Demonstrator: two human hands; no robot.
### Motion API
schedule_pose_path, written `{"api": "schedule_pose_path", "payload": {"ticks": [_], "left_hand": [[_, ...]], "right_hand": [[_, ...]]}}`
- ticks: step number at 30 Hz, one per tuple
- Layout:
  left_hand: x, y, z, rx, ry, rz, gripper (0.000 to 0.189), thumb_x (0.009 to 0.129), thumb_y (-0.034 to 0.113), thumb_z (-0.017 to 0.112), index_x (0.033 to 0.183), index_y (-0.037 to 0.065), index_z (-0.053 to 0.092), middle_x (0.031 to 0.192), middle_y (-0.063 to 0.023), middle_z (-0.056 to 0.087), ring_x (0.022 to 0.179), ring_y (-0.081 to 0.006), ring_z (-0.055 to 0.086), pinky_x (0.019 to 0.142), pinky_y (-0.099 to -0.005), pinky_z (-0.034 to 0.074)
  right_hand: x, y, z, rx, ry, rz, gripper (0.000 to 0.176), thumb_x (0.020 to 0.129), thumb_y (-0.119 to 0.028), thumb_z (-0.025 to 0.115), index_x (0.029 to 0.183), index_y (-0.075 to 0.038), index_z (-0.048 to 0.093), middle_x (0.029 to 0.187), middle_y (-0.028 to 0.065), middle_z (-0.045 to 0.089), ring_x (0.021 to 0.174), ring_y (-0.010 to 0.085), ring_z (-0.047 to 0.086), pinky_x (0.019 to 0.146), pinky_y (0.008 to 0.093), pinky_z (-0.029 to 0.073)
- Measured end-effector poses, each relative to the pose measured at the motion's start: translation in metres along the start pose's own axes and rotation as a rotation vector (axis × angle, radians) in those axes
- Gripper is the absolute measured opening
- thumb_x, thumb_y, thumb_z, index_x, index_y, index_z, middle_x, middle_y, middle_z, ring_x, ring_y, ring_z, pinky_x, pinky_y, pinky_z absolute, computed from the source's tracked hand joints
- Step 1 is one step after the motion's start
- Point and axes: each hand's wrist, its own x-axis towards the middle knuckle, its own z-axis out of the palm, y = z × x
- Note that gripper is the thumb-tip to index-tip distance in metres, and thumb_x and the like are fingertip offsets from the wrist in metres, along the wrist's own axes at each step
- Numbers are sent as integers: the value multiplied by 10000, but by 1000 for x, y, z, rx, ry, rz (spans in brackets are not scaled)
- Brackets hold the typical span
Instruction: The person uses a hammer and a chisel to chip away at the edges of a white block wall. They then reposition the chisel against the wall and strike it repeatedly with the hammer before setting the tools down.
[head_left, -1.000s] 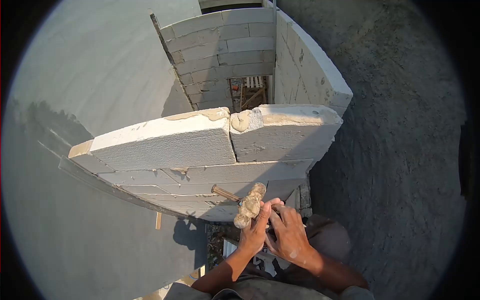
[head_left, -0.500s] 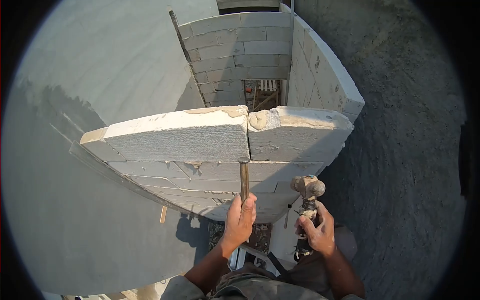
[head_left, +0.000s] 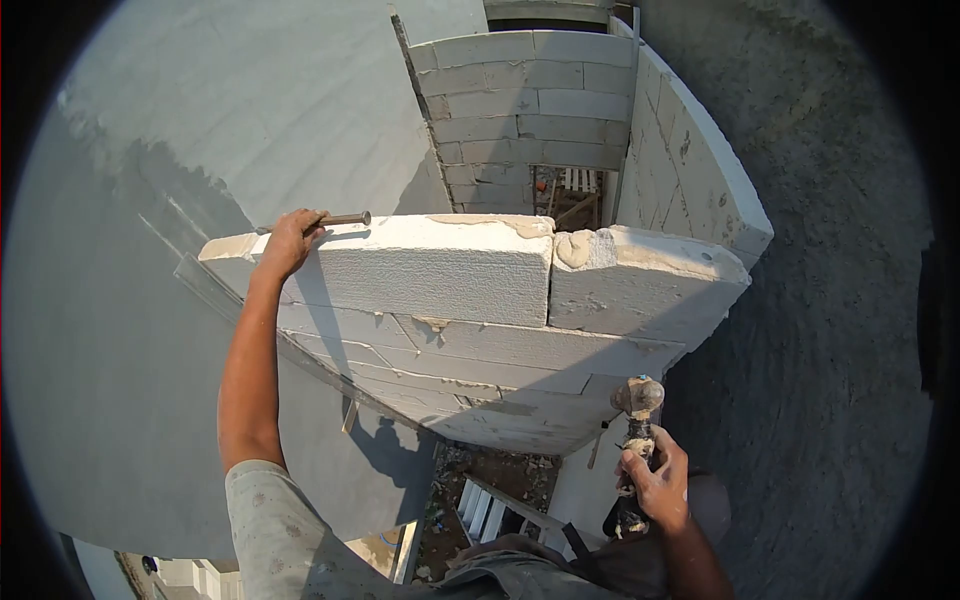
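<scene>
My left hand (head_left: 290, 242) is at the top edge of the white block wall (head_left: 430, 285), near its left end. Its fingers are wrapped round a metal chisel (head_left: 347, 219), which lies nearly level with its flat head pointing right; the other end is mostly hidden by the hand. Lower right, in front of the wall, my right hand (head_left: 656, 480) grips a hammer (head_left: 638, 397) by its dark, mortar-crusted handle. The hammer stands head up, apart from the wall. A blob of mortar (head_left: 573, 250) sits on top beside the joint between two blocks.
A smooth grey wall (head_left: 120, 400) rises on the left, a rough dark one (head_left: 820, 350) on the right. Behind stand another block wall (head_left: 490, 100) and a side wall (head_left: 700, 150). Below me are a ladder (head_left: 485, 512) and rubble-strewn ground (head_left: 510, 470).
My left hand has moved up and left with the chisel, from in front of the wall to its top edge. The chisel has turned from upright to level. My right hand still holds the hammer.
</scene>
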Motion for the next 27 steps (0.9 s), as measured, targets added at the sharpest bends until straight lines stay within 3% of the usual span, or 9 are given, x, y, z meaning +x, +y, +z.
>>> {"api": "schedule_pose_path", "payload": {"ticks": [3, 11, 13, 19, 22, 23, 24, 26, 27], "left_hand": [[-5, -45, 34, -70, 14, 21, 399, 964, 387, 528, 1241, 121, 634, 1191, -135, 621, 1190, -331, 517, 1056, -460, 349], [5, -3, 53, 97, 73, -291, 677, 934, 689, 304, 1311, 220, 614, 1385, -132, 531, 1344, -310, 404, 1145, -524, 148], [1, 13, 55, 11, 110, -375, 685, 919, 713, 309, 1328, 250, 605, 1438, -166, 460, 1396, -338, 304, 1162, -561, 51], [-5, 14, 47, -207, 114, -399, 675, 881, 702, 408, 1273, 209, 653, 1430, -183, 440, 1416, -318, 240, 1175, -523, -40], [-5, 13, 45, -237, 141, -417, 653, 875, 684, 438, 1239, 197, 676, 1394, -181, 464, 1408, -314, 247, 1176, -517, -54], [-6, 13, 46, -248, 149, -416, 648, 874, 681, 442, 1231, 196, 681, 1381, -181, 471, 1404, -316, 251, 1175, -518, -56], [-6, 12, 48, -262, 154, -409, 643, 872, 678, 447, 1223, 195, 686, 1367, -182, 479, 1400, -317, 255, 1174, -519, -59], [-2, 9, 55, -252, 175, -400, 644, 872, 678, 446, 1223, 194, 686, 1348, -183, 486, 1395, -320, 257, 1172, -523, -62], [-3, 9, 55, -247, 186, -394, 644, 872, 678, 445, 1223, 194, 686, 1338, -184, 490, 1392, -322, 258, 1171, -525, -64]], "right_hand": [[0, 3, 3, -25, 8, -2, 280, 896, -116, 654, 1104, 53, 574, 744, 30, 617, 650, 82, 574, 595, 240, 462], [8, -2, 23, -75, -64, -4, 289, 911, -121, 623, 1114, 73, 556, 708, 24, 594, 610, 79, 538, 584, 242, 453], [7, 3, 27, -76, -36, 102, 381, 919, -124, 622, 1215, 92, 516, 871, 89, 614, 724, 129, 574, 681, 276, 481], [32, 25, 21, -273, -258, 106, 360, 913, -36, 622, 1269, 0, 581, 909, 63, 628, 715, 118, 565, 601, 237, 478], [56, 10, 36, -472, -331, -233, 359, 911, -15, 607, 1269, 2, 578, 846, 45, 605, 648, 90, 530, 531, 216, 441], [62, -6, 42, -386, -322, -65, 398, 911, -6, 600, 1307, -13, 558, 816, 35, 593, 613, 74, 503, 500, 213, 422], [77, -30, 50, -513, -436, -262, 467, 912, -14, 608, 1368, -46, 517, 819, 35, 598, 618, 78, 508, 511, 227, 447], [101, -66, 67, -360, -490, -178, 506, 928, -47, 612, 1414, -92, 480, 835, 42, 594, 624, 78, 518, 498, 226, 451], [126, -60, 66, -442, -405, -405, 475, 931, -79, 604, 1378, -3, 462, 982, 109, 589, 800, 147, 564, 678, 280, 470]]}}
